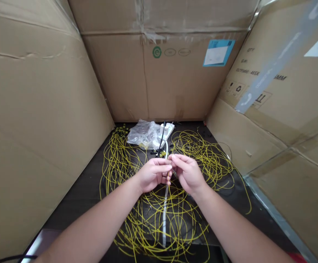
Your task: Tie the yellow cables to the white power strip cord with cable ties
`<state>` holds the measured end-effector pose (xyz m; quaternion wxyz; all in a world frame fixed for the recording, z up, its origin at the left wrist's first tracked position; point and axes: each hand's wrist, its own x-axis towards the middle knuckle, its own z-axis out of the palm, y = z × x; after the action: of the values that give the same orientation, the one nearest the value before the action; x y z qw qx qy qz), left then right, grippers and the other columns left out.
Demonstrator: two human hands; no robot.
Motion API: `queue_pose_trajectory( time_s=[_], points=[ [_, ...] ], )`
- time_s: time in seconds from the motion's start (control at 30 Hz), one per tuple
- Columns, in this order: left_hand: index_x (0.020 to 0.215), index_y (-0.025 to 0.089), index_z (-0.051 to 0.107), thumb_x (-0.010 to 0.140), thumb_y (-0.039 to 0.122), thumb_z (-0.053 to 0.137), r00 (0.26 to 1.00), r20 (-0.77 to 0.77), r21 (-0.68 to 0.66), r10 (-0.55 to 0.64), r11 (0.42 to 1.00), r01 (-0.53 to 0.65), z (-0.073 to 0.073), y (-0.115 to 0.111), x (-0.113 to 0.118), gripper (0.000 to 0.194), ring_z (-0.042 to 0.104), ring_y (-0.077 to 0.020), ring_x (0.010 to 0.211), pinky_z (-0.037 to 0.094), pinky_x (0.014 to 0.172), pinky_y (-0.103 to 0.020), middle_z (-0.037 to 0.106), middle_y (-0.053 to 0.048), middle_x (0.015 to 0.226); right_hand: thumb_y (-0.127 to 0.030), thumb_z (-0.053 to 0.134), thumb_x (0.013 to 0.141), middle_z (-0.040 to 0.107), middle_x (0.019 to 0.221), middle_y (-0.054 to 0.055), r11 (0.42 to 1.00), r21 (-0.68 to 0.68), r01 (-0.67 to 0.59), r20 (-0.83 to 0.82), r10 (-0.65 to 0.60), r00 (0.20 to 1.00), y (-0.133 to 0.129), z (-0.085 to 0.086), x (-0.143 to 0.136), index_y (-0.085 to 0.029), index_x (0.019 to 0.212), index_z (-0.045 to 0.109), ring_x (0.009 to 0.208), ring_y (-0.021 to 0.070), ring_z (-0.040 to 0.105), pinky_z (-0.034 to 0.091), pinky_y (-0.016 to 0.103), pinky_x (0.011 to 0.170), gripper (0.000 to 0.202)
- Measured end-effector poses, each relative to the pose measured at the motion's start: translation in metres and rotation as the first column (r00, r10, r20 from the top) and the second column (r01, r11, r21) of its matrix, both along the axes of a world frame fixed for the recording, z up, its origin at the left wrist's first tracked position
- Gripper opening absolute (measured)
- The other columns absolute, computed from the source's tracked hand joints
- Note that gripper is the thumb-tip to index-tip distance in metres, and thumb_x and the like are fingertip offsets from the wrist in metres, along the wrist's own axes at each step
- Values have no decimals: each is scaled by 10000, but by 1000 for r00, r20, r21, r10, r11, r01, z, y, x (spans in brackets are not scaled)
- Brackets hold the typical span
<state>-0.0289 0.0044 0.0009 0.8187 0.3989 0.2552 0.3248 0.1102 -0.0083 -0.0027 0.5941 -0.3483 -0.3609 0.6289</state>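
Crossing dark tabletop [82, 201] between cardboard walls [172, 87]: wires [116, 144].

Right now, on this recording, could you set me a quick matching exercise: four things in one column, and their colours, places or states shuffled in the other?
1. Plastic bag
2. Thin wire
3. Thick cable
4. Blue-edged label

A. White, running lengthwise beneath the hands
B. On the back cardboard wall
C. Yellow, where the left hand and right hand meet
D. See-through and crumpled, lying beyond the hands

Pairs: 1-D, 2-C, 3-A, 4-B
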Motion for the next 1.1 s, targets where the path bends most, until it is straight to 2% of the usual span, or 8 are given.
queue_pose_trajectory(
  time_s=[0.13, 0.33, 0.47, 0.63, 0.73, 0.83, 0.97, 1.1],
  points=[
    [872, 107, 639, 725, 217, 664, 999, -39, 31, 36, 999, -35, -1, 0, 1, 186, 507, -77, 514, 453, 497, -235, 548, -13, 625, -267, 711, 690, 576, 588, -3, 998, -54, -14, -122, 7, 992, 1, 2, 0, -147, 779, 686, 553, 109, 523, 447, 242, 529, 151],
    [878, 99, 650, 713, 240, 681, 990, -73, 110, 117, 988, -108, -3, -1, 3, 219, 499, -68, 485, 449, 478, -225, 552, -6, 614, -238, 703, 690, 614, 739, 16, 996, -93, 16, -259, -40, 965, 3, 0, 1, -155, 716, 659, 608, 106, 535, 448, 231, 534, 97],
    [787, 96, 643, 699, 247, 694, 988, -87, 115, 130, 986, -119, -2, -1, 5, 182, 496, -64, 469, 443, 465, -219, 556, -3, 604, -261, 707, 684, 605, 684, 5, 994, -111, 21, -187, -42, 981, 3, -3, -2, -154, 707, 653, 563, 107, 533, 434, 232, 496, 123],
    [734, 99, 633, 706, 290, 683, 966, -125, 134, 228, 968, -211, -1, 0, 6, 200, 485, -57, 438, 428, 450, -209, 563, -1, 594, -266, 714, 672, 617, 660, 11, 994, -80, 79, 21, -77, 997, 3, -5, -5, -144, 764, 660, 544, 104, 532, 436, 244, 534, 163],
    [713, 97, 636, 705, 296, 676, 936, -161, 208, 313, 938, -278, -3, 2, 6, 203, 483, -60, 425, 410, 440, -204, 574, -8, 580, -226, 727, 644, 632, 732, 15, 993, -21, 114, 95, -111, 989, 1, -6, -6, -161, 845, 655, 630, 122, 561, 444, 246, 579, 223],
    [709, 99, 646, 693, 294, 677, 910, -192, 286, 368, 908, -307, -5, 2, 7, 198, 480, -68, 409, 392, 420, -207, 574, -6, 560, -275, 700, 689, 630, 780, 23, 987, 70, 143, 108, -150, 983, 1, -6, -5, -176, 901, 652, 688, 137, 564, 454, 262, 616, 239],
    [706, 106, 651, 673, 269, 691, 930, -205, 265, 304, 932, -247, -6, 1, 6, 171, 493, -73, 425, 419, 447, -219, 572, 1, 556, -389, 636, 751, 610, 707, 21, 977, 62, 205, 86, -210, 974, 4, -4, -2, -160, 818, 680, 606, 117, 525, 440, 261, 584, 242],
    [643, 100, 642, 661, 247, 699, 962, -190, 220, 194, 964, -151, -3, 0, 3, 158, 485, -73, 428, 424, 448, -226, 576, -6, 543, -403, 650, 741, 584, 657, 9, 991, 25, 129, 79, -131, 988, 8, 1, 6, -149, 772, 693, 529, 85, 470, 393, 230, 504, 260]
  ],
)
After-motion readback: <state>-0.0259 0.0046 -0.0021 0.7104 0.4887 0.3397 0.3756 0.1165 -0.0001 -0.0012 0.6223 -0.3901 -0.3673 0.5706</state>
